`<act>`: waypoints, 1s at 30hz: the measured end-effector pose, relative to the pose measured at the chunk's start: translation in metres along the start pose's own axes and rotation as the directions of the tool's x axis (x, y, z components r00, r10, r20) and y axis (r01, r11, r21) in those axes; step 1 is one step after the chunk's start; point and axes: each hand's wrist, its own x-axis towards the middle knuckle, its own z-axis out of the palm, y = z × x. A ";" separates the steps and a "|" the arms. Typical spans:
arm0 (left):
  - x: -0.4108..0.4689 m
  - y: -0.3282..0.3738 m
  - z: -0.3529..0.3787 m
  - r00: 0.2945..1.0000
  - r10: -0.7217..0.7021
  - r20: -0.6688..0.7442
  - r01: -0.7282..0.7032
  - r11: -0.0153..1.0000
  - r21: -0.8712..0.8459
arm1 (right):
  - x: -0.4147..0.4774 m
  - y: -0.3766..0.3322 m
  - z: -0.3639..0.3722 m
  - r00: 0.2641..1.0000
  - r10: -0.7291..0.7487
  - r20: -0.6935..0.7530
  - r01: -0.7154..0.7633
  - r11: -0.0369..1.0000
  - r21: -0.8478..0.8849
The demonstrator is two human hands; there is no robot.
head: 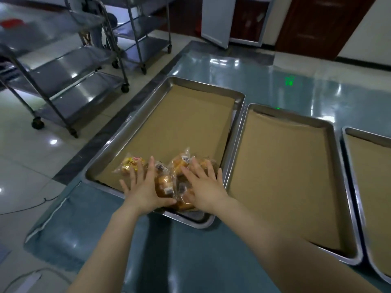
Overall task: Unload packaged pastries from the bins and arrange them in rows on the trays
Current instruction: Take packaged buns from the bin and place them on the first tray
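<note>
A heap of several packaged pastries (167, 182) in clear wrappers lies at the near end of the left metal tray (135, 115), which is lined with brown paper. My left hand (141, 187) lies flat on the left side of the heap, fingers spread and straight. My right hand (203, 185) lies flat on the right side, fingers spread too. One yellow-labelled pack (130, 163) sits apart at the heap's left, just beyond my left fingertips. Two more paper-lined trays, the middle tray (338, 144) and the right tray (347, 132), hold nothing.
The trays sit on a teal-covered table (190, 261). Steel wheeled shelf carts (69, 81) stand on the tiled floor at left and back left. A dark wooden door (317, 24) and a white cabinet (215, 20) are at the back. No bins are in view.
</note>
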 end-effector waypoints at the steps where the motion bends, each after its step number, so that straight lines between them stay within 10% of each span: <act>1: -0.005 0.005 -0.001 0.996 0.023 -0.082 -0.021 1.000 0.015 | -0.005 0.001 -0.007 0.998 -0.005 -0.055 0.009 0.998 0.066; 5: -0.024 0.036 -0.001 0.931 0.150 -0.332 -0.140 0.989 0.056 | -0.033 0.014 -0.032 0.976 0.015 -0.218 0.034 0.975 0.220; 14: -0.108 0.192 0.011 0.838 0.431 -0.333 -0.390 0.902 0.186 | -0.170 0.122 -0.092 0.872 0.019 -0.489 0.147 0.942 0.300; 30: -0.232 0.516 0.065 0.480 0.758 -0.441 -0.841 0.540 0.013 | -0.461 0.324 -0.218 0.549 0.226 -0.805 -0.154 0.974 0.168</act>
